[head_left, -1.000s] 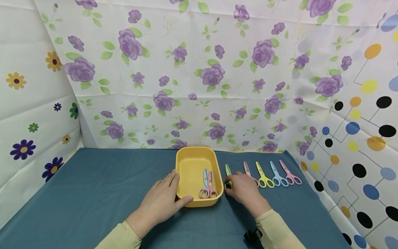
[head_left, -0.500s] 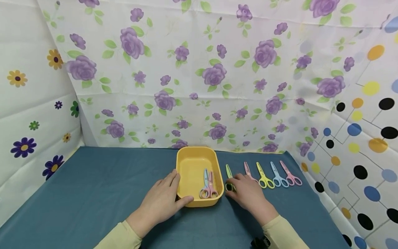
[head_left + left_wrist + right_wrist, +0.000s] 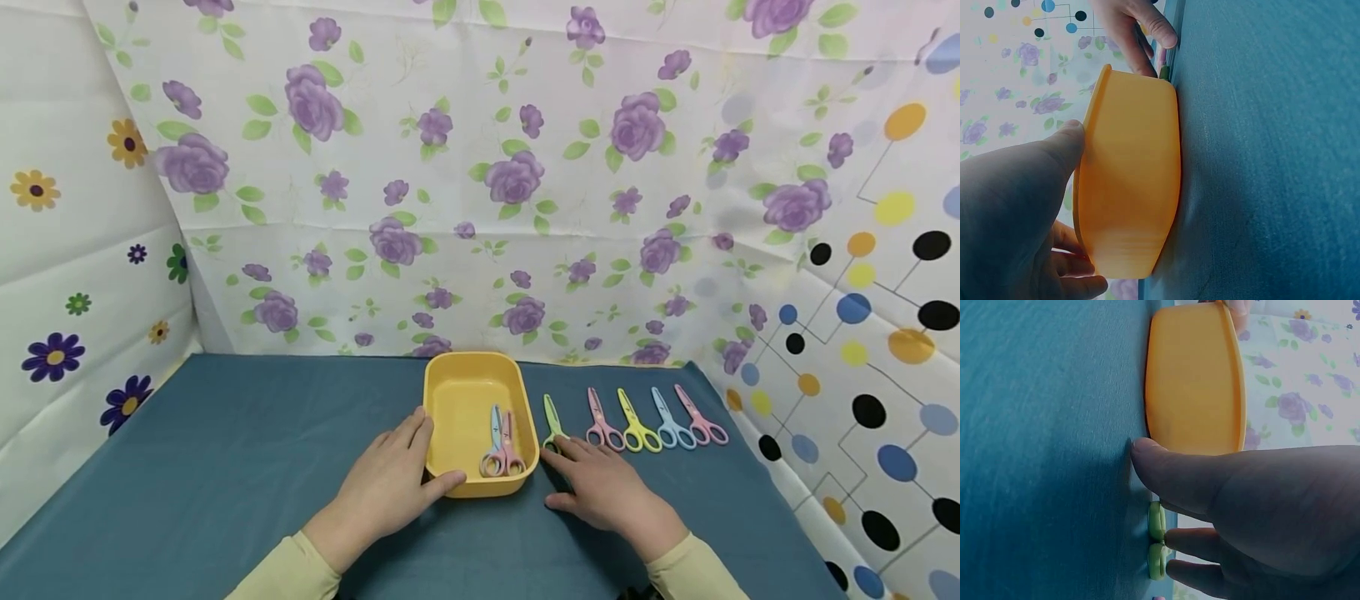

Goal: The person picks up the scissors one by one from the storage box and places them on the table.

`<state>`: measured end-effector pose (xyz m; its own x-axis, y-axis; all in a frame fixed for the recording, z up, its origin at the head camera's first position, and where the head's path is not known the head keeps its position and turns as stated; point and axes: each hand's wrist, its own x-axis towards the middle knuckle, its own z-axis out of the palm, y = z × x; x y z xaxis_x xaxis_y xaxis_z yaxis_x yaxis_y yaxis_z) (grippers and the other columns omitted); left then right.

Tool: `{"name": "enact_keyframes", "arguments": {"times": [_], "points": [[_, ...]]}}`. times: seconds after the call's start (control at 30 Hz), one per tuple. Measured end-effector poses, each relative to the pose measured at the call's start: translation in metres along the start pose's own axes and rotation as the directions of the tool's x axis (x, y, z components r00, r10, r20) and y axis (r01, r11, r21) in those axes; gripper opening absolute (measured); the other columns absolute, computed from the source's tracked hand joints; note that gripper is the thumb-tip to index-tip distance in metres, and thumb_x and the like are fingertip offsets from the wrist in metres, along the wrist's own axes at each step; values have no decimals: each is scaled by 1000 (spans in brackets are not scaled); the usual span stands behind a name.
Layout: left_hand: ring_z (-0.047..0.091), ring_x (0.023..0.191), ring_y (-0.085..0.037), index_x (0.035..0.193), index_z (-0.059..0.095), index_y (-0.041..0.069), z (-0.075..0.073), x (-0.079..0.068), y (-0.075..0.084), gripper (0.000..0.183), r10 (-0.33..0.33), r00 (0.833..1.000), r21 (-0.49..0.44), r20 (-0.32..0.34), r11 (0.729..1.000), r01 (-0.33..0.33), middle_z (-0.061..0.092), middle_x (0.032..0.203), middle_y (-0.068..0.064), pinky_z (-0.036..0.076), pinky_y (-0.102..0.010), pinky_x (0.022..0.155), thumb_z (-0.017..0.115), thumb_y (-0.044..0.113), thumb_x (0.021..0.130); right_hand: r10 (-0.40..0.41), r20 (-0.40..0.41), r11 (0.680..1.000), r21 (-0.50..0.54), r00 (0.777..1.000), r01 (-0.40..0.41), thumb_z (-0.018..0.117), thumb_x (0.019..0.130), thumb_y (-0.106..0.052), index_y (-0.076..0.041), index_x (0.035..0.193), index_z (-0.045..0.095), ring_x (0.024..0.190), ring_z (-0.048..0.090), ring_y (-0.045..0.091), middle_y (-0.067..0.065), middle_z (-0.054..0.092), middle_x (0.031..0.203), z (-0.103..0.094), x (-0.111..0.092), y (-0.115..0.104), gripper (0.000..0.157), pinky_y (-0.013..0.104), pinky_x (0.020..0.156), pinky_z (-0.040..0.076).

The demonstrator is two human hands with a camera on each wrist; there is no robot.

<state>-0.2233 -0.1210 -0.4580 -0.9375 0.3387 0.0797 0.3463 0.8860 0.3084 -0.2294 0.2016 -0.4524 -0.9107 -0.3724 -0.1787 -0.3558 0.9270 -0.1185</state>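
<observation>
A yellow plastic bin (image 3: pixel 456 417) stands on the cloth, with light-blue scissors (image 3: pixel 495 429) and pink scissors (image 3: pixel 512 454) side by side in it. My left hand (image 3: pixel 386 487) rests against its near left corner, fingers fairly straight along the left wall and thumb on the near rim. Just right of the bin, green scissors (image 3: pixel 551 410) lie flat, blades pointing away. My right hand (image 3: pixel 611 492) is over their handles, thumb spread, partly hiding them. In the right wrist view its fingertips are at the green handle loops (image 3: pixel 1157 520); whether they touch is unclear.
To the right of the green scissors runs a row of pink scissors (image 3: pixel 595 408), yellow scissors (image 3: pixel 628 410), light-blue scissors (image 3: pixel 663 410) and more pink scissors (image 3: pixel 692 408). A blue-green cloth (image 3: pixel 285 433) covers the table. Floral sheeting (image 3: pixel 450 183) hangs behind it.
My right hand has drawn back toward me and spread from the green scissors' handles, which it had its fingers on. The first pink scissors' handles are uncovered. My left hand and the bin stay put.
</observation>
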Motion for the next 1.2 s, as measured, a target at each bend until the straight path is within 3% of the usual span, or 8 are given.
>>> {"name": "enact_keyframes", "arguments": {"times": [0.3, 0.7, 1.2], "points": [[40, 160, -39, 168, 41, -3, 0, 0, -1, 104, 1, 1000, 7, -5, 1000, -1, 34, 176, -22, 37, -61, 127, 63, 75, 102, -10, 2, 1000, -8, 1000, 10, 73, 106, -50, -21, 168, 51, 160, 40, 37, 11, 41, 175, 2, 2, 4, 72, 68, 129, 27], [42, 158, -40, 167, 42, -4, 1, -1, 0, 103, 18, 1000, 4, -25, 1000, -18, 35, 175, -23, 39, -61, 126, 63, 74, 103, 29, -95, 998, 64, 995, -23, 73, 108, -44, -13, 166, 54, 158, 41, 44, 18, 43, 173, 9, 8, 15, 68, 74, 126, 27], [41, 159, -40, 168, 42, -4, -1, -3, 2, 104, 18, 1000, 0, -17, 1000, -18, 35, 175, -23, 38, -61, 126, 62, 75, 103, 39, -90, 995, 94, 995, -31, 73, 108, -43, -13, 166, 53, 160, 35, 48, 19, 41, 174, 10, 9, 16, 68, 73, 126, 28]]}}
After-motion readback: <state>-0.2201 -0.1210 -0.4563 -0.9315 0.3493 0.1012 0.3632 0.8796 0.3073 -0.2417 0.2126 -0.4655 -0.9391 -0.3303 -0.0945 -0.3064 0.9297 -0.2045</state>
